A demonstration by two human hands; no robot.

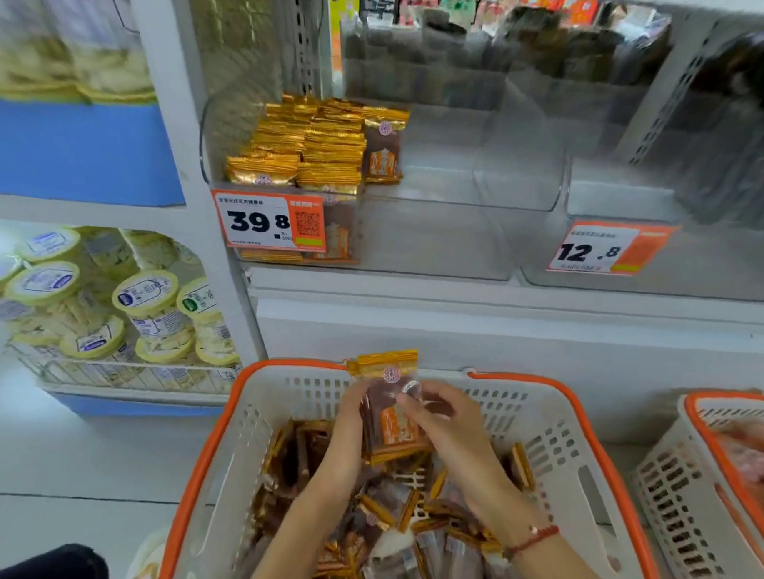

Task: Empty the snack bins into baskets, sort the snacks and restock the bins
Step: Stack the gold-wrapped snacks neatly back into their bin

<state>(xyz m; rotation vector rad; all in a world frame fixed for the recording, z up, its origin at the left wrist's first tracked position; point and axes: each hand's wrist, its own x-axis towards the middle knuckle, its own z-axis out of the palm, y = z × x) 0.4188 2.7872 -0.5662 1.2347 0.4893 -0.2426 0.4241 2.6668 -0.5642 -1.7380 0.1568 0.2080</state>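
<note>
Both hands are on a little stack of snack packs (391, 423) over the basket (563, 439): left hand (348, 414) gripping the side, right hand (436, 411) pinching the front. Loose grip could fan them out before the half-filled bin (476, 190), I'd guess.

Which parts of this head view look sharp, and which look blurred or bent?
Head view: the 39.8 price tag and gold snack packs read sharpest; the upper shelf bins smear with motion blur; shelf edges bow from wide-angle distortion; both hands slightly soft.
</note>
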